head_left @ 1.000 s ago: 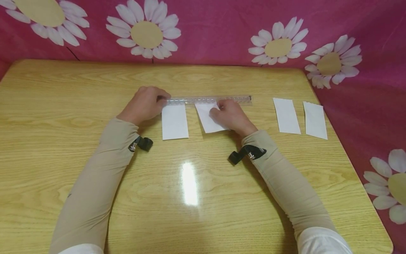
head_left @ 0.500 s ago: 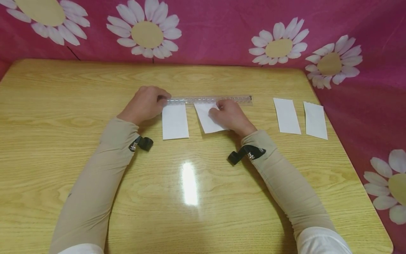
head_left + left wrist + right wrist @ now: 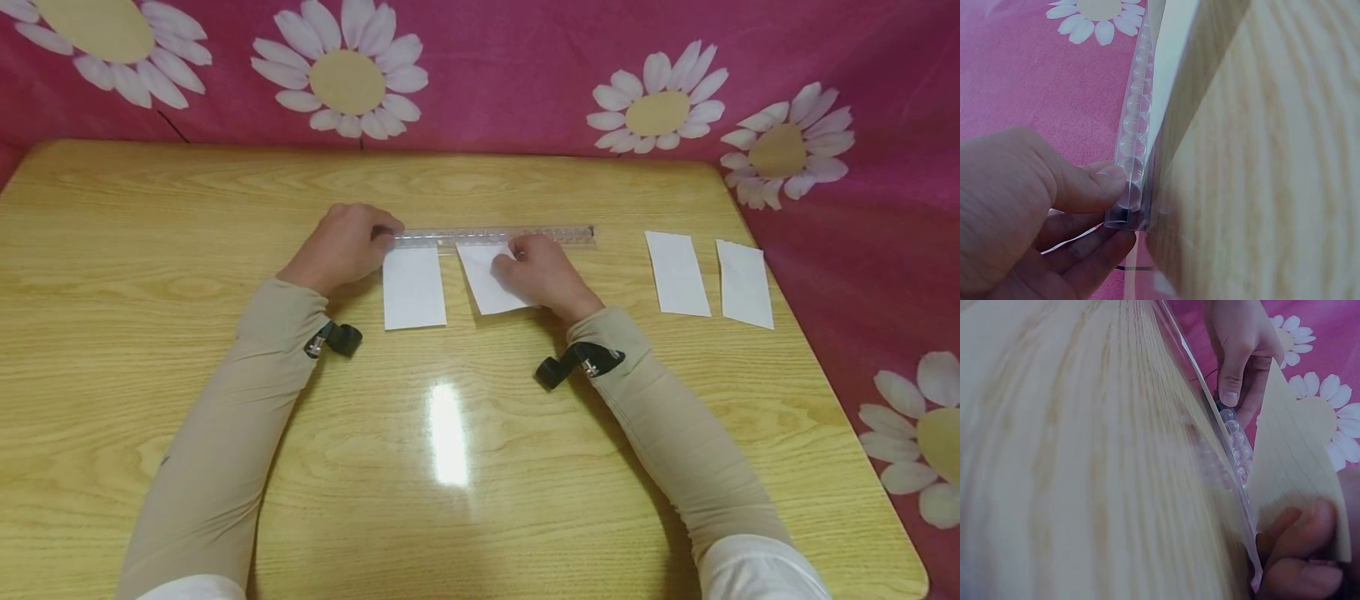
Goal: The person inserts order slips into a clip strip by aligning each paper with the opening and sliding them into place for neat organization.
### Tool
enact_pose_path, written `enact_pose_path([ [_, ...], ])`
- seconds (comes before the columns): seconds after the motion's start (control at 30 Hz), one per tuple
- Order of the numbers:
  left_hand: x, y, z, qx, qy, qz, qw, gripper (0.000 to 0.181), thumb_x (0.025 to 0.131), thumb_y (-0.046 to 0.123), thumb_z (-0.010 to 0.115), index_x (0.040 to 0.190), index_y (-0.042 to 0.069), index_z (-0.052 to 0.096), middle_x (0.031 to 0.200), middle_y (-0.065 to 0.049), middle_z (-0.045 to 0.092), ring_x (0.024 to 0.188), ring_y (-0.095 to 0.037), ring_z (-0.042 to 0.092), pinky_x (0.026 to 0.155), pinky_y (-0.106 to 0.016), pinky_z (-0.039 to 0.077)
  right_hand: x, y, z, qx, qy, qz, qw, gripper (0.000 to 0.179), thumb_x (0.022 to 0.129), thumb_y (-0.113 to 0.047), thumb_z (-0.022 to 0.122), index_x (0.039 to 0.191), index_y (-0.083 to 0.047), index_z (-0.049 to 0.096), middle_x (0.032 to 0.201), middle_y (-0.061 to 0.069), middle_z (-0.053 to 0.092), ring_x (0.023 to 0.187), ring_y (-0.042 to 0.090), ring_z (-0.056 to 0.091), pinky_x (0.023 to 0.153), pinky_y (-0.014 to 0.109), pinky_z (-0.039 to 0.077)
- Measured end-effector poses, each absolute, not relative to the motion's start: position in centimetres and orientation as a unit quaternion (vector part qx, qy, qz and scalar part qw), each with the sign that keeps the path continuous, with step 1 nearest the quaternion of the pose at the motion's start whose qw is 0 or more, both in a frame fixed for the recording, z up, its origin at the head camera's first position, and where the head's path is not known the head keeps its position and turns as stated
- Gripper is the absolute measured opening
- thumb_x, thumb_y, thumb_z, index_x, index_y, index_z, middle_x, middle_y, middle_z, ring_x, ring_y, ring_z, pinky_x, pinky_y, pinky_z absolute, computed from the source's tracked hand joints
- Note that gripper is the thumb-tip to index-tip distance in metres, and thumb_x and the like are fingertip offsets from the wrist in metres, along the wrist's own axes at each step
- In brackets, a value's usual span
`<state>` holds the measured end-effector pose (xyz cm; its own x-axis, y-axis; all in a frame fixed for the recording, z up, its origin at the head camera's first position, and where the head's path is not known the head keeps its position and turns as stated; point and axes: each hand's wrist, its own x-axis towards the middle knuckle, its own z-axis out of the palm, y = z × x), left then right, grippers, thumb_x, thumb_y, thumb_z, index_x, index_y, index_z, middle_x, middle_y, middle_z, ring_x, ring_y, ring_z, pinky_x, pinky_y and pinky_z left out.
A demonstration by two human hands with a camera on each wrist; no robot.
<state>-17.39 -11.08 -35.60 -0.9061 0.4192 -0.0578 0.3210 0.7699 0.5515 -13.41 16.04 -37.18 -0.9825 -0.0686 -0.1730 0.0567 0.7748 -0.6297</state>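
A long clear plastic strip with round, bead-like bumps (image 3: 1135, 119) lies across the table in front of me. My left hand (image 3: 343, 246) pinches its left end between thumb and fingers. Just below the strip, beside that hand, a white paper rectangle (image 3: 414, 287) lies flat with its top edge at the strip. A second white paper (image 3: 483, 279) sits to its right, slightly slanted, its lower edge raised. My right hand (image 3: 547, 271) grips this paper by its right side with curled fingers; the fingertips are close to the strip. Part of the paper is hidden by the hand.
Two more white paper rectangles (image 3: 678, 273) lie side by side toward the right edge of the wood-grain table (image 3: 360, 492). A pink cloth with daisies (image 3: 510, 75) hangs behind the table and along its right side.
The right hand and the paper in it have shifted very slightly left along the strip, narrowing the gap to the first paper. The left hand has stayed in place.
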Motion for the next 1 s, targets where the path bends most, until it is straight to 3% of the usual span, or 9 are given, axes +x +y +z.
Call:
enact_pose_path([
  [1.0,-17.46,-11.09,-35.69,0.199,0.936,0.278,0.088,0.035,0.102,0.008,0.052,0.133,0.002,0.069,0.139,-0.019,0.067,0.12,-0.031,0.061,0.112,-0.049,0.048,-13.41,15.47,-37.26,0.005,0.937,-0.334,0.099,0.027,0.094,-0.026,0.054,0.07,-0.014,0.047,0.066,0.0,0.042,0.069,0.022,0.047,0.063,0.032,0.04],
])
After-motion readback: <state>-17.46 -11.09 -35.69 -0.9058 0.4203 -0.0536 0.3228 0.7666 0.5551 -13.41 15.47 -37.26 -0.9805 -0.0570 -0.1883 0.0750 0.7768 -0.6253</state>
